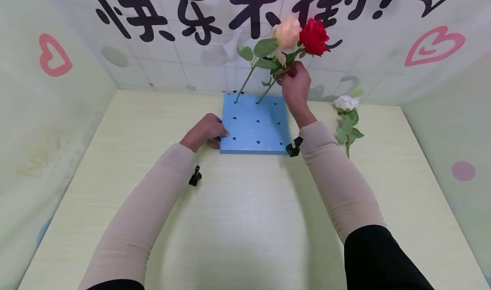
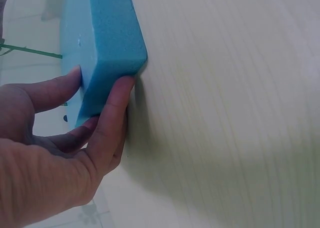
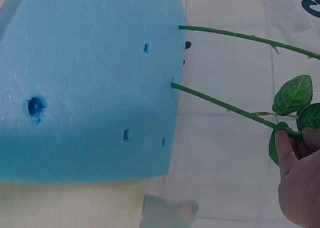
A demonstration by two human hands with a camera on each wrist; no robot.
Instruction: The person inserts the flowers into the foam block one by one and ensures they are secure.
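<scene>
A blue foam board (image 1: 249, 130) with several holes lies on the table; its side shows in the left wrist view (image 2: 117, 33). My left hand (image 1: 206, 130) grips its left edge, thumb on the top face and fingers along the side (image 2: 65, 133). Two stems stand in the back row of holes, leaning right. One carries a pink rose (image 1: 287, 32), the other a red rose (image 1: 314, 37). My right hand (image 1: 297, 85) pinches the red rose's stem (image 3: 215, 100) near its leaves, high above the board, as the right wrist view shows (image 3: 302, 183).
A white rose (image 1: 347, 102) with green leaves lies on the table (image 1: 245, 222) at the right, beyond my right forearm. Behind the board rises a wall sheet (image 1: 207, 68) with black characters; more printed sheets stand at both sides.
</scene>
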